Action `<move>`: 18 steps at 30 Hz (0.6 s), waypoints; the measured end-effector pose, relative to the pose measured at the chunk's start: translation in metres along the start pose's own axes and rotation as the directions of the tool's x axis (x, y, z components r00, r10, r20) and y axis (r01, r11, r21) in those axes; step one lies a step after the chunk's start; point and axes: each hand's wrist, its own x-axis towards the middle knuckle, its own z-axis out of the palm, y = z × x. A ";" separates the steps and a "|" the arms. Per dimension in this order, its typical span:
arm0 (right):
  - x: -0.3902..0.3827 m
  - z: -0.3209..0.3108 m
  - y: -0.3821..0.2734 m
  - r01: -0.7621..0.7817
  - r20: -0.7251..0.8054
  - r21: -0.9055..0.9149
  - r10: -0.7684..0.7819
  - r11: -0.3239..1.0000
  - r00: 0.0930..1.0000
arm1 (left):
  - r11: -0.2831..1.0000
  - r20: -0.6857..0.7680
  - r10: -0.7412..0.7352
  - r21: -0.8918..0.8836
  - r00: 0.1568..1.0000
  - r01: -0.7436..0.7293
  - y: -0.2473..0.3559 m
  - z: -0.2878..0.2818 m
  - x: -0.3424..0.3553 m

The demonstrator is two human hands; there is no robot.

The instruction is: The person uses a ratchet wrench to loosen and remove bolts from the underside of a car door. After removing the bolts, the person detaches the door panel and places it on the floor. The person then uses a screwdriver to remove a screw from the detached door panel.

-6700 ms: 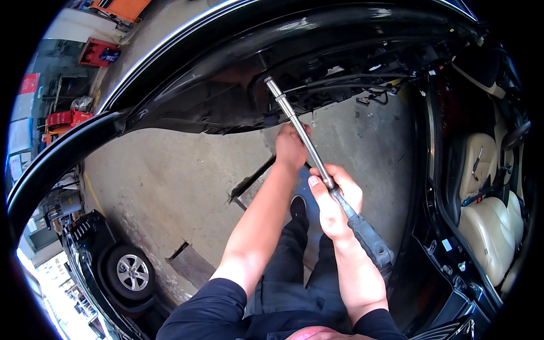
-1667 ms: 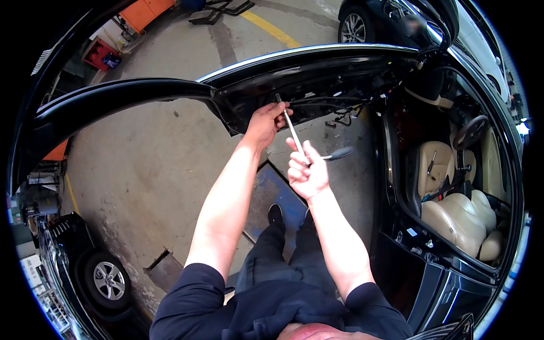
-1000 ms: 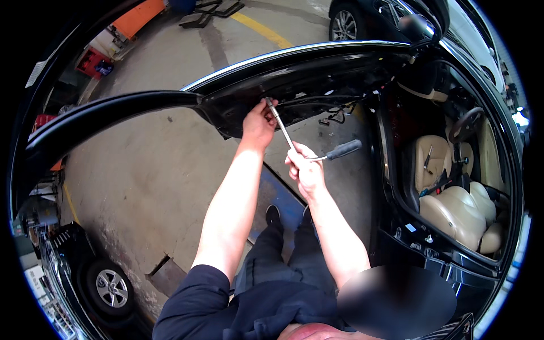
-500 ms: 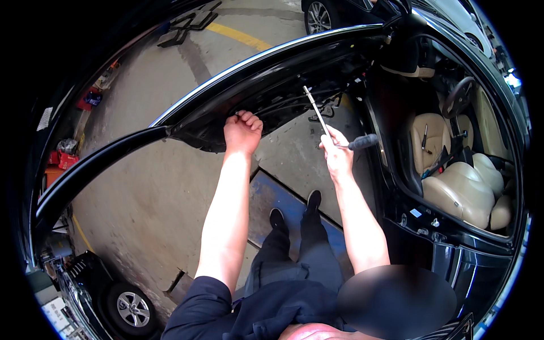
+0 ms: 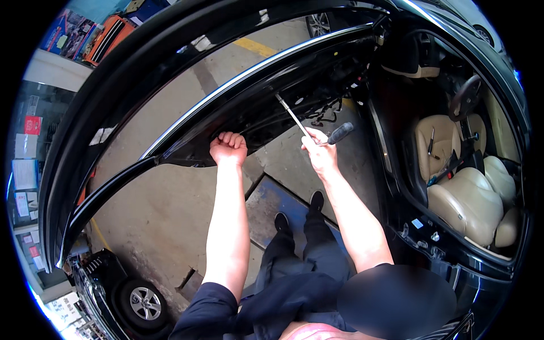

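Observation:
My right hand (image 5: pixel 321 148) grips a ratchet wrench (image 5: pixel 293 119), with its long chrome extension reaching up and left to the inner side of the open black car door (image 5: pixel 221 107). Its black handle sticks out to the right of my fist. The extension's tip is at the dark door panel; whether it sits on a fastener I cannot make out. Farther left, my closed left hand (image 5: pixel 229 148) is at the door's lower inner edge, fingers curled. Whatever those fingers hold is hidden.
On the right is the car's interior, with beige seats (image 5: pixel 439 139) and a steering wheel (image 5: pixel 466 96). A screwdriver-like tool (image 5: pixel 432 141) lies on one seat. Loose wiring (image 5: pixel 328 113) hangs by the door's hinge side. Another car's wheel (image 5: pixel 145 303) stands at lower left.
The view has tilted and shifted, bringing shelves and a glass cabinet in at the left. The wrench's extension tip has moved left and appears closer to the door panel. My left hand stays closed.

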 end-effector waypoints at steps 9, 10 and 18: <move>-0.006 0.014 -0.013 -0.277 0.212 0.394 0.207 0.876 0.955 | 0.858 -0.045 0.193 0.492 0.980 -0.146 -0.009 -0.011 -0.024; 0.003 0.006 -0.015 -0.497 0.405 0.618 0.294 0.609 0.865 | 0.813 -0.023 0.193 0.563 0.981 -0.147 -0.009 -0.015 -0.032; 0.018 -0.026 0.008 -0.531 0.450 0.615 0.294 0.583 0.843 | 0.650 -0.200 0.151 0.758 0.968 0.055 -0.007 -0.091 -0.138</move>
